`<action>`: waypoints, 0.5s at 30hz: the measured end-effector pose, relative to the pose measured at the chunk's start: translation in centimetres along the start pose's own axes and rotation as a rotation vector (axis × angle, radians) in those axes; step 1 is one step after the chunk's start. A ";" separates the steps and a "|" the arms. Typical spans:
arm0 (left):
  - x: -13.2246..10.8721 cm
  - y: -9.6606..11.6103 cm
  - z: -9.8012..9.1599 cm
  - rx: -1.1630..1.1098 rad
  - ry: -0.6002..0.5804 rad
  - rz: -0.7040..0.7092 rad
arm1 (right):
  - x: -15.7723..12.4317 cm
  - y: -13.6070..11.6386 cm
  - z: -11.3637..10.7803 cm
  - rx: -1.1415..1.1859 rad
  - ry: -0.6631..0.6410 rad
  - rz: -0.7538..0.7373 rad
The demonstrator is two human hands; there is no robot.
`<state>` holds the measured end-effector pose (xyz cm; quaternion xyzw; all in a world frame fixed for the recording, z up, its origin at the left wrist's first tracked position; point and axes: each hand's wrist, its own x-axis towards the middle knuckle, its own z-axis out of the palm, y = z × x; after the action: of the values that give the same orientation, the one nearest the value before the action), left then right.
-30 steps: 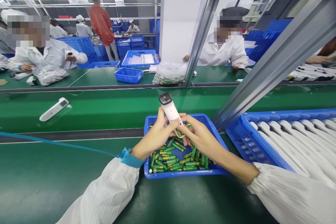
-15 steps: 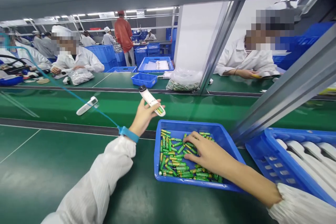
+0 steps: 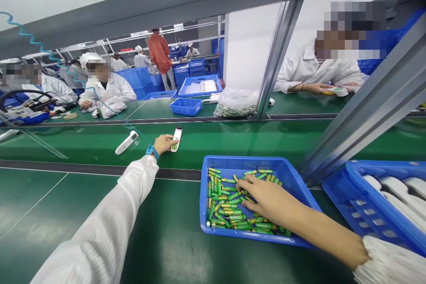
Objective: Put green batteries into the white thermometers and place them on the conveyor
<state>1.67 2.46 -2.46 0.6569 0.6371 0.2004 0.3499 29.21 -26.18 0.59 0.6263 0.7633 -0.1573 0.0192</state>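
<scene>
My left hand (image 3: 163, 143) reaches out over the green belt and pinches a white handheld thermometer (image 3: 177, 135) by its lower side. The thermometer has a dark tip at the top, and green-and-gold batteries show in its open lower end. My right hand (image 3: 258, 193) is inside a blue tray (image 3: 203, 195), its fingers curved and apart, touching loose green-and-gold batteries (image 3: 229, 211). No battery is plainly gripped there; the undersides of the fingers are hidden. Another white thermometer (image 3: 126, 143) lies on the belt to the left of my left hand.
A blue crate (image 3: 353, 195) of white parts stands at right, behind a slanting metal post (image 3: 369, 97). Across the belt are a small blue bin (image 3: 186, 106), a plastic bag of batteries (image 3: 236, 104) and co-workers in white, one holding a white device (image 3: 337, 92).
My left hand has moved left and away with the thermometer, from above the belt down to it, and the thermometer is now more upright. My right hand stays among the batteries.
</scene>
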 end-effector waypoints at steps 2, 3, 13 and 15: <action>0.5 0.0 -0.5 0.105 0.027 0.020 | 0.0 -0.1 0.0 0.023 -0.023 0.015; 0.7 0.0 -1.0 0.155 0.054 0.029 | 0.0 -0.1 0.0 0.047 -0.024 0.016; -0.9 -5.6 -8.6 0.387 0.495 -0.201 | 0.9 1.3 -1.4 0.445 0.099 -0.040; -1.4 -6.4 -9.0 0.353 0.496 -0.209 | 1.0 1.5 -1.7 0.461 0.109 -0.012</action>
<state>-9.30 2.58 -0.77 0.5694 0.7920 0.2038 0.0833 30.70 -24.54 1.62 0.6171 0.7110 -0.2932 -0.1666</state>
